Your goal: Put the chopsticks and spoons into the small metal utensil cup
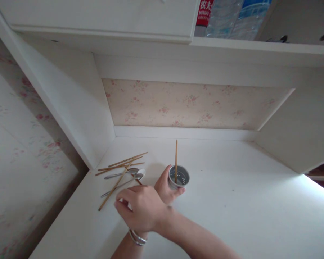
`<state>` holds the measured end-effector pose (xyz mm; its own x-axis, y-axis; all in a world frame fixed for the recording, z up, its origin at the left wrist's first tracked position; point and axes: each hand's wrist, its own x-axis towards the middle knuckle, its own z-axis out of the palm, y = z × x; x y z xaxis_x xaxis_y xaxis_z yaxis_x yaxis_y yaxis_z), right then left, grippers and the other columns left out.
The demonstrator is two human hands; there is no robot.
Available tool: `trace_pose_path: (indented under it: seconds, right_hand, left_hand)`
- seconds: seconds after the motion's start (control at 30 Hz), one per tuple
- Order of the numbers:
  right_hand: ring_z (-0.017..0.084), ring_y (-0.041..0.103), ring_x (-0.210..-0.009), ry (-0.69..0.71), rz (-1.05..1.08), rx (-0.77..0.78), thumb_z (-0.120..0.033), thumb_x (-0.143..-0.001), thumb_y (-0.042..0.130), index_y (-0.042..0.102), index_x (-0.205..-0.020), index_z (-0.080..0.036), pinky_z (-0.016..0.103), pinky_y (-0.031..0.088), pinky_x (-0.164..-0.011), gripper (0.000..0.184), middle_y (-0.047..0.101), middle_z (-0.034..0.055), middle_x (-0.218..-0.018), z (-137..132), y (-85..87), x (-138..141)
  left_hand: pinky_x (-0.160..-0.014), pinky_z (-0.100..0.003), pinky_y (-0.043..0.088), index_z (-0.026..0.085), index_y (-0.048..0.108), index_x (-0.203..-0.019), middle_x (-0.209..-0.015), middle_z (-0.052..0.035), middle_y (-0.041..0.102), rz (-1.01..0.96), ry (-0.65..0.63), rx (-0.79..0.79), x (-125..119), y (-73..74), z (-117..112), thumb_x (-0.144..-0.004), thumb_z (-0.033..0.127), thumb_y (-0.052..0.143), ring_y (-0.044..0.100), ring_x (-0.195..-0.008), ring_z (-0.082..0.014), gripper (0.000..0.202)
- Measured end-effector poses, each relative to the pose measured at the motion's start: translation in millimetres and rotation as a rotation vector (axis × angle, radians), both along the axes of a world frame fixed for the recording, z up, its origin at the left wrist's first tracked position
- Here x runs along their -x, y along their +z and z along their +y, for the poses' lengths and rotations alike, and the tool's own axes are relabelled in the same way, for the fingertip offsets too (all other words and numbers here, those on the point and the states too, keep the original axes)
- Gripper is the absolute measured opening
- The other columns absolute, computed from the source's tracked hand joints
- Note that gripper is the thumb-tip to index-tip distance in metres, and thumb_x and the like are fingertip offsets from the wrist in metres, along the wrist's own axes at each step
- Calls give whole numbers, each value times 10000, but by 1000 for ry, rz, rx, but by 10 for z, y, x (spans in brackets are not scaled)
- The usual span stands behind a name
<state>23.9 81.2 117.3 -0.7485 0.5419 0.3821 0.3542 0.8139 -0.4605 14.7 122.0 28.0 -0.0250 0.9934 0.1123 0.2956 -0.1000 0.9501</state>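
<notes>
My arms are crossed over the white desktop (pixel 232 201). My left hand (pixel 166 189), with bangles (pixel 136 237) on its wrist, is wrapped round a small perforated metal cup (pixel 179 177). One wooden chopstick (pixel 175 158) stands upright in the cup. My right hand (pixel 140 210) reaches across to the left with its fingers curled down beside a loose pile of chopsticks (pixel 121 166) and two metal spoons (pixel 129 176). The end of a chopstick (pixel 138 182) pokes out from under this hand's knuckles.
A white side panel (pixel 78 118) bounds the desk nook on the left and another (pixel 299 136) on the right. The back wall has floral wallpaper (pixel 194 104). On the shelf above stand water bottles (pixel 226 18). Bright light falls on the right desk edge.
</notes>
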Motion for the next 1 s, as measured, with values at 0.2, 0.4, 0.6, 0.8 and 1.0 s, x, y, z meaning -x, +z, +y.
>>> trace_pose_path:
  seconds: [0.2, 0.4, 0.6, 0.8, 1.0]
  right_hand:
    - [314, 725, -821, 41, -562, -75, -218, -806, 556, 661, -987, -145, 439, 585, -604, 221, 747, 141, -910, 477, -319, 828]
    - [329, 727, -837, 66, -639, -92, -104, -799, 621, 710, -770, -122, 470, 569, -633, 95, 762, 157, -887, 672, -472, 1069]
    - [298, 722, -860, 89, -620, -153, -93, -837, 616, 717, -787, -150, 476, 550, -700, 126, 768, 114, -898, 725, -400, 995]
    - [247, 718, -845, 126, -578, -199, -174, -903, 529, 683, -1005, -242, 382, 569, -670, 196, 753, 75, -915, 722, -281, 866]
    - [237, 715, -871, 81, -299, -105, -348, -995, 371, 629, -1108, -277, 342, 572, -693, 290, 746, 32, -944, 523, -25, 665]
  left_hand:
    - [-1056, -452, 403, 228, 358, -1446, -1353, -134, 565, 85, -62, 59, 26, -12, -11, -553, 432, 819, 499, -1270, -344, 1025]
    - [-1034, -409, 425, 246, 344, -1470, -1373, -127, 548, 109, -122, 64, 65, 46, -98, -585, 487, 803, 502, -1261, -333, 1026]
    - [-1033, -443, 417, 248, 315, -1484, -1347, -126, 568, 92, -153, 52, 100, 100, -120, -594, 512, 795, 529, -1224, -340, 1046]
    - [-1044, -464, 411, 200, 354, -1458, -1348, -159, 562, 82, -152, 67, 55, 117, -128, -560, 450, 819, 523, -1231, -355, 1041]
    - [-1064, -479, 400, 202, 374, -1439, -1390, -166, 524, 117, -149, 71, 35, 79, -92, -558, 458, 813, 499, -1264, -363, 1017]
